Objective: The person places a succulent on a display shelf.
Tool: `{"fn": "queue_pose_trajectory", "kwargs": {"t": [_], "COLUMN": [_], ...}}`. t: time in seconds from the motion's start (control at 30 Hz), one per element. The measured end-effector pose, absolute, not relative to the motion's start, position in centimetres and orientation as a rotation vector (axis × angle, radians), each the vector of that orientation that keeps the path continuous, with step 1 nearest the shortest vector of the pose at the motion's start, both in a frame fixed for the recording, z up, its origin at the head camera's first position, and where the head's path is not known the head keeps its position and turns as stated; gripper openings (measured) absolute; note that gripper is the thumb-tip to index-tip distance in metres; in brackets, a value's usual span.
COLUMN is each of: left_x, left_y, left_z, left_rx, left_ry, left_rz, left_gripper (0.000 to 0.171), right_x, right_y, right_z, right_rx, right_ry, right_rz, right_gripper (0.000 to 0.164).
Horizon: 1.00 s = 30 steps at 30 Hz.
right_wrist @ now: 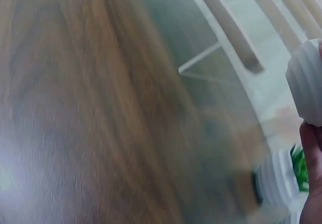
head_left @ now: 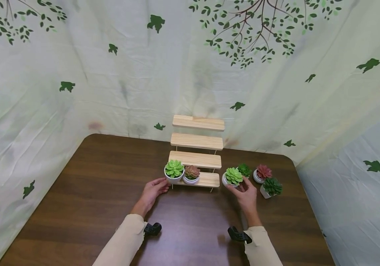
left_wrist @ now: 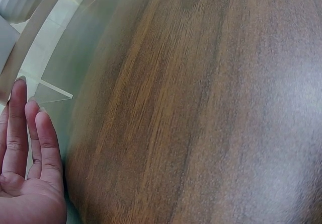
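A tiered wooden shelf [head_left: 194,160] stands on the table. On its lowest step sit a bright green succulent [head_left: 174,169] in a white pot at the left end and a reddish-brown succulent [head_left: 191,173] beside it. My left hand [head_left: 153,191] is at the left end of that step, fingertips right by the green plant's pot; in the left wrist view its fingers are straight. My right hand [head_left: 247,195] grips the ribbed white pot [right_wrist: 306,83] of another light green succulent [head_left: 234,176], held up just right of the shelf.
Right of the shelf stand a dark green succulent [head_left: 244,169], partly hidden behind the held plant, a red succulent [head_left: 264,172] and a deep green one [head_left: 272,186] in an angular white pot. A leaf-printed curtain [head_left: 136,85] hangs behind the brown table [head_left: 110,184].
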State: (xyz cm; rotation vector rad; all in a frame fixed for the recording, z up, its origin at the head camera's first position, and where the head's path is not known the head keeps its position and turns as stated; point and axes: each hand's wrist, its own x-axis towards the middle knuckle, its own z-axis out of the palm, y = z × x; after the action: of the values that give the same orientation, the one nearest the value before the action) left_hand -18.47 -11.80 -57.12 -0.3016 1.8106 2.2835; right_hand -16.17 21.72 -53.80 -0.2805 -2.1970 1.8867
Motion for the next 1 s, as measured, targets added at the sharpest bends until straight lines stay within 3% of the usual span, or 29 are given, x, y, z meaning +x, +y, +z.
{"fn": "queue_pose_trajectory", "kwargs": {"t": [1.0], "left_x": [-18.5], "left_y": [-11.9], "left_z": [-57.1], "left_rx": [-0.300], "left_ry": [1.827], "left_rz": [2.257], "left_gripper": [0.040], "right_x": [-16.8], "right_y": [16.7], "right_z": [-51.7], "right_rx": [0.053], "right_ry": [-2.366], "right_rz": [1.778], "right_gripper": [0.058]}}
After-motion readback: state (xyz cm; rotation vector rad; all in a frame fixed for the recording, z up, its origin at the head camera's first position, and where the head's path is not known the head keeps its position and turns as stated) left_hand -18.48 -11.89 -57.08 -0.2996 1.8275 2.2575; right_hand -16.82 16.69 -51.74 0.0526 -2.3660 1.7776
